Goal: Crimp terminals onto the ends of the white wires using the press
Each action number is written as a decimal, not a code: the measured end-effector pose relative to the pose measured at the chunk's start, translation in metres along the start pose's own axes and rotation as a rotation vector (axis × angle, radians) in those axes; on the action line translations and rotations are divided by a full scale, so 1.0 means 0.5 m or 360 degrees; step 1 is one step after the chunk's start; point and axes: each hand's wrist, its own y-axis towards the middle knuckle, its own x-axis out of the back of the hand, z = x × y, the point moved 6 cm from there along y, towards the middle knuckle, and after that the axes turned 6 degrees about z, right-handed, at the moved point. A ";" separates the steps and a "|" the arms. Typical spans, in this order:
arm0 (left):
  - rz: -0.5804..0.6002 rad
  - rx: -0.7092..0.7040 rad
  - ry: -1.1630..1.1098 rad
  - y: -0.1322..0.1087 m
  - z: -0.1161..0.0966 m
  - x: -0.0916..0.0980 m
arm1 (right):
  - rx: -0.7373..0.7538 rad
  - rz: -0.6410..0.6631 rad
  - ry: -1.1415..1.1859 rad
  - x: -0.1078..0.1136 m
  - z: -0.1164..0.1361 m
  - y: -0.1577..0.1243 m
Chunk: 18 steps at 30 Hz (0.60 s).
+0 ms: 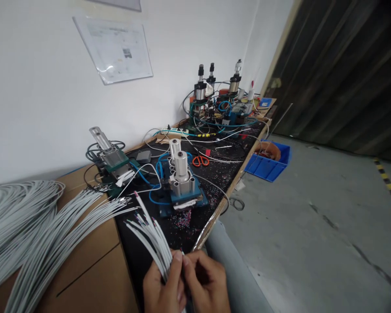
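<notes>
My left hand [164,282] is closed around a bundle of white cables [158,239], whose ends fan up and to the left with small coloured wire tips. Against it, my right hand [207,280] pinches a single white cable [182,253] with a dark tip between thumb and forefinger. Just beyond the hands stands a pneumatic press [182,182] with metal cylinders on a blue base. Coloured scraps [184,219] lie heaped on the black bench top in front of it.
Long bundles of white cable [58,234] lie on cardboard [97,278] at left. A second press [109,156] stands behind them. Orange-handled scissors [200,161] rest on the bench. More machines [215,95] occupy its far end. A blue bin [270,167] sits beside the bench's right edge.
</notes>
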 end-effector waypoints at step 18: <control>0.0118 0.0026 -0.0120 0.018 0.001 -0.004 | 0.0163 0.0092 -0.0074 0.024 0.021 0.016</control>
